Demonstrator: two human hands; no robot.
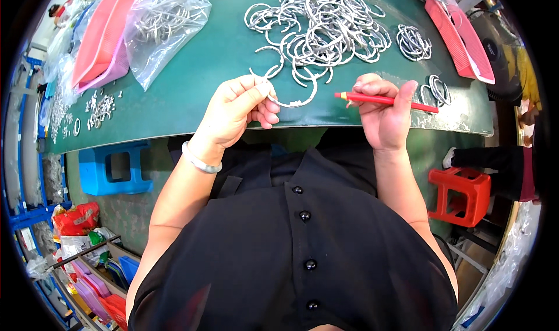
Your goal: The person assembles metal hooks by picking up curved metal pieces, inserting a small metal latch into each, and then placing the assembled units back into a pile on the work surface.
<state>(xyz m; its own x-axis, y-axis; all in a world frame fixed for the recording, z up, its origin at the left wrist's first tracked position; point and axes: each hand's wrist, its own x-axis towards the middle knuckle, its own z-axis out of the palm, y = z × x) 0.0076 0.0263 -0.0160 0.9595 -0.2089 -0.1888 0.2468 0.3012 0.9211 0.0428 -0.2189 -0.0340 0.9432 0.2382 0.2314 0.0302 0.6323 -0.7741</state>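
Observation:
My left hand pinches one end of an open, C-shaped silver bangle between thumb and fingers. The bangle's curve reaches to the right, over the table's near edge. In my right hand a red pencil lies across the fingers under the thumb, its tip pointing left toward the bangle but apart from it. Beyond both hands spreads a tangled pile of similar silver bangles on the green table. A few loose ones lie just past my left hand.
Right of the pile is a smaller heap of bangles; several more lie beyond my right hand. Pink baskets and a clear bag of metal pieces stand at left, near small metal parts. Blue and red stools flank me.

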